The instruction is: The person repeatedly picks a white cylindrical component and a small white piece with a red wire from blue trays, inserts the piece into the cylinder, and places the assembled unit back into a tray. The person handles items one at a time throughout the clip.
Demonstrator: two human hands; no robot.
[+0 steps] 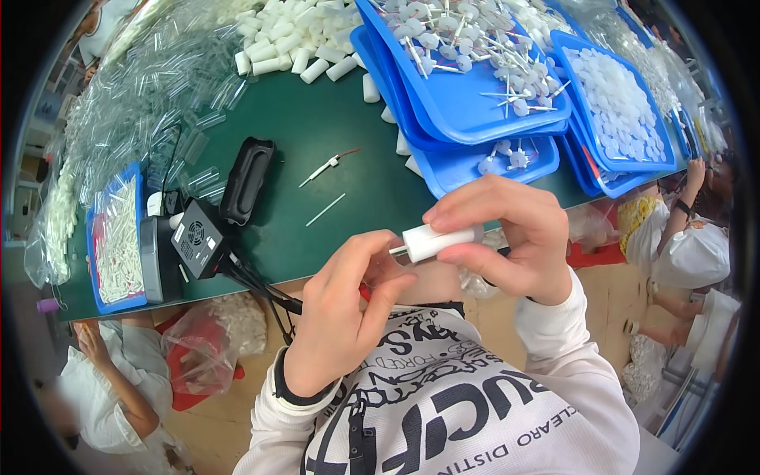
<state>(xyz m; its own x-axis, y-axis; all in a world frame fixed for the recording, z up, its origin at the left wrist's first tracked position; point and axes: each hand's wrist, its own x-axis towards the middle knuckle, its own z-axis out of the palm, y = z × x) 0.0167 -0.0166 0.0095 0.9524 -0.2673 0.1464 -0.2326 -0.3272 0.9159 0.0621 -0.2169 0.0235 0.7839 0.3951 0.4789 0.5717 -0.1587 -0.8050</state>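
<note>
My right hand (pixel 514 237) pinches a white cylinder (pixel 435 241) between thumb and fingers, just beyond the table's near edge. A thin pale rod (pixel 397 250) sticks out of the cylinder's left end. Facing that end, my left hand (pixel 340 305) curls its thumb and forefinger around what looks like a clear plastic tube (pixel 383 271), partly hidden by the fingers. On the green table ahead lie a thin white stick (pixel 325 210) and a slim white piece with a red tip (pixel 329 167).
Stacked blue trays (pixel 467 127) of white disc-and-stick pieces stand ahead right, beside a blue tray of white discs (pixel 621 111). Clear tubes (pixel 142 87) and white cylinders (pixel 297 36) are heaped behind. A black box (pixel 198 237) with cables and a black case (pixel 248 180) sit left. People work on both sides.
</note>
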